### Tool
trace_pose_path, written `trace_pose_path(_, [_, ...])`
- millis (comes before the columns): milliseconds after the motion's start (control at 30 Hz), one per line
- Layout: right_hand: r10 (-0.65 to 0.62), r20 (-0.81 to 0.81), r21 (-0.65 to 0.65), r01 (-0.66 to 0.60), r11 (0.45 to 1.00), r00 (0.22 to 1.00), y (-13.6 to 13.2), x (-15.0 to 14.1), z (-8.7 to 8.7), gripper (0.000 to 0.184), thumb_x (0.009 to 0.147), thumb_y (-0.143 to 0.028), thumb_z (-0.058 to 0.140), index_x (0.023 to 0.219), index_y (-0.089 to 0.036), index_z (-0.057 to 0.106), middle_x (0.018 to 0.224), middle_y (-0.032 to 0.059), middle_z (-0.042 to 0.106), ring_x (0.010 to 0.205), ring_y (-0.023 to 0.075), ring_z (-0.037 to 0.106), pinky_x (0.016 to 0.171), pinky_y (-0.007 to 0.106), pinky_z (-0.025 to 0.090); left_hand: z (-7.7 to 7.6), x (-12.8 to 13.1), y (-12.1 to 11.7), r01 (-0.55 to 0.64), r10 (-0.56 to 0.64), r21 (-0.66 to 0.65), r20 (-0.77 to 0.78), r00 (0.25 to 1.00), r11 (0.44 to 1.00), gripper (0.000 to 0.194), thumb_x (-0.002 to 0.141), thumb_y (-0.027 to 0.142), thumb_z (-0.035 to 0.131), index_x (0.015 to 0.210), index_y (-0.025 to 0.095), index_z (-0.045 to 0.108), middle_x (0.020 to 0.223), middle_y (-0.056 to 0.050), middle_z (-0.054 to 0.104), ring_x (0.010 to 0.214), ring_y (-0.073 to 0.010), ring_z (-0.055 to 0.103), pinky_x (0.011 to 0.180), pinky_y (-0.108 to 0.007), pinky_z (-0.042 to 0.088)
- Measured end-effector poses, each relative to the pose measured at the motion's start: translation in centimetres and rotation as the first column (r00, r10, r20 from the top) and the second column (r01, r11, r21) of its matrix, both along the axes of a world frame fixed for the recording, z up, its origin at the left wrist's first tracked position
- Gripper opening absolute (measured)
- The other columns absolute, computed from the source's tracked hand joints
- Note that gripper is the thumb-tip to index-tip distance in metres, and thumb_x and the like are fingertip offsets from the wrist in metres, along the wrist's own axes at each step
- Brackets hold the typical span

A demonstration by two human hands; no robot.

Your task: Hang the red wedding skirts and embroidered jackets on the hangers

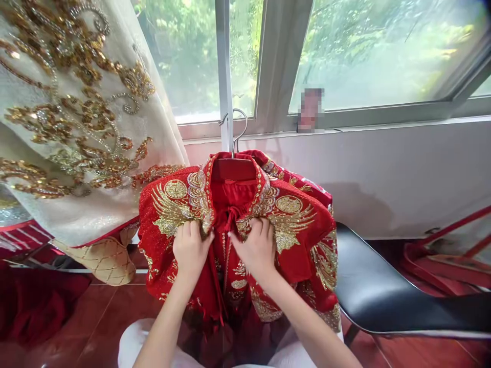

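Observation:
A red jacket (299,230) with gold sequin embroidery hangs on a red wooden hanger (233,168) with a metal hook, right in front of me. My left hand (190,250) is closed, pinching the left front edge of the jacket near the neck. My right hand (255,248) is closed on the right front edge, beside a red knot fastening at the chest. Both hands sit close together at the front opening. The jacket's lower hem drapes down over my lap.
A cream garment (76,117) with gold beadwork hangs at the upper left. A black padded seat (383,291) stands to the right. Behind are a white wall and window (383,51); red fabric and a red frame (448,255) lie on the tiled floor at right.

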State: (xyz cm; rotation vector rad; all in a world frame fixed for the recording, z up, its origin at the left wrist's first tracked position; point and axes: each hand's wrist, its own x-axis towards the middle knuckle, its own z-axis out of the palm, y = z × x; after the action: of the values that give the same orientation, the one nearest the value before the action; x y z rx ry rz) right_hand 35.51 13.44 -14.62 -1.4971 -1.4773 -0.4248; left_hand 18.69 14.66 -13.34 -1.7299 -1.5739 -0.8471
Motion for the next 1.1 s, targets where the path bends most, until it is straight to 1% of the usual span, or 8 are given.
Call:
trace_pose_path(167, [0.315, 0.028, -0.094, -0.311, 0.946, 0.949, 1.5, 3.2, 2.0, 0.028, 0.087, -0.016, 0.041, 0.060, -0.021, 0.043, 0.057, -0.0002, 0.050, 0.049, 0.0126, 0.043, 0.052, 0.027, 0.033, 2.6, -0.4, -1.7, 0.277, -0.285, -0.084, -0.108, 0.953, 0.957, 0.036, 0.093, 0.025, 0.038, 0.062, 0.020, 0.056, 0.056, -0.003, 0.055, 0.056, -0.0179, 0.054, 0.054, -0.029, 0.037])
trace_pose_path(333, [0.109, 0.064, 0.262, -0.122, 0.957, 0.992, -0.8, 7.3, 5.9, 0.014, 0.087, -0.031, 0.053, 0.081, -0.022, 0.061, 0.086, 0.0064, 0.065, 0.084, 0.0214, 0.058, 0.081, 0.037, 0.042, 6.7, -0.9, -4.3, 0.470, -0.505, -0.228, -0.127, 0.854, 0.853, 0.046, 0.094, 0.033, 0.037, 0.054, 0.021, 0.056, 0.050, -0.003, 0.053, 0.045, -0.0158, 0.048, 0.048, -0.031, 0.033])
trace_pose_path(433, [0.181, 0.117, 0.200, -0.202, 0.959, 0.976, 1.3, 11.3, 7.2, 0.033, 0.080, -0.044, 0.063, 0.107, -0.023, 0.063, 0.110, 0.0089, 0.065, 0.106, 0.0277, 0.056, 0.094, 0.045, 0.040, 10.3, -4.0, -2.0, 0.672, -0.675, -0.132, 0.027, 0.737, 0.728, 0.046, 0.091, 0.049, 0.036, 0.070, 0.023, 0.067, 0.069, -0.005, 0.066, 0.066, -0.0192, 0.060, 0.064, -0.032, 0.046])
trace_pose_path(567, [0.368, 0.064, 0.009, -0.369, 0.929, 0.928, 5.1, 15.1, 7.5, 0.036, 0.081, -0.046, 0.061, 0.105, -0.020, 0.065, 0.100, 0.0076, 0.067, 0.088, 0.0216, 0.060, 0.080, 0.036, 0.045, 13.3, -8.8, 3.7, 0.646, -0.603, -0.006, 0.352, 0.716, 0.763, 0.044, 0.078, 0.057, 0.055, 0.100, 0.022, 0.070, 0.103, -0.006, 0.070, 0.094, -0.0251, 0.062, 0.084, -0.037, 0.049])
trace_pose_path(667, [0.373, 0.041, -0.032, -0.372, 0.928, 0.927, 5.9, 15.7, 8.2, 0.031, 0.079, -0.044, 0.062, 0.092, -0.017, 0.068, 0.079, 0.0026, 0.064, 0.069, 0.0152, 0.054, 0.067, 0.028, 0.041, 12.7, -9.6, 4.5, 0.636, -0.513, -0.109, 0.495, 0.701, 0.764, 0.045, 0.080, 0.058, 0.051, 0.095, 0.020, 0.071, 0.090, -0.006, 0.072, 0.079, -0.0230, 0.062, 0.077, -0.035, 0.050])
trace_pose_path(767, [0.428, -0.045, -0.158, -0.430, 0.889, 0.903, 5.3, 15.8, 9.9, 0.030, 0.078, -0.046, 0.063, 0.073, -0.016, 0.066, 0.056, -0.0032, 0.051, 0.053, 0.0100, 0.041, 0.054, 0.024, 0.033, 10.2, -7.3, 1.6, 0.392, -0.356, 0.002, 0.425, 0.832, 0.920, 0.041, 0.086, 0.052, 0.048, 0.098, 0.019, 0.069, 0.092, -0.008, 0.071, 0.084, -0.0244, 0.062, 0.083, -0.039, 0.047])
trace_pose_path(933, [0.557, -0.471, -0.358, -0.725, 0.589, 0.685, 5.5, 17.2, 13.0, 0.048, 0.077, -0.058, 0.062, 0.055, -0.015, 0.057, 0.047, -0.0022, 0.049, 0.044, 0.0079, 0.041, 0.042, 0.021, 0.029, 5.4, -1.7, -0.9, 0.116, -0.225, 0.275, 0.408, 0.885, 0.954, 0.043, 0.090, 0.037, 0.046, 0.124, 0.013, 0.057, 0.123, -0.017, 0.061, 0.119, -0.0286, 0.052, 0.105, -0.044, 0.035])
trace_pose_path(1100, [0.475, -0.756, -0.291, -0.881, 0.374, 0.451, 6.2, 20.1, 13.0, 0.054, 0.052, -0.057, 0.082, 0.078, -0.011, 0.072, 0.070, 0.0091, 0.070, 0.063, 0.0219, 0.065, 0.055, 0.033, 0.052, 4.9, -4.4, 1.6, 0.298, -0.347, 0.181, 0.426, 0.835, 0.937, 0.049, 0.084, 0.041, 0.055, 0.127, 0.019, 0.056, 0.126, -0.013, 0.061, 0.121, -0.0276, 0.053, 0.108, -0.044, 0.035])
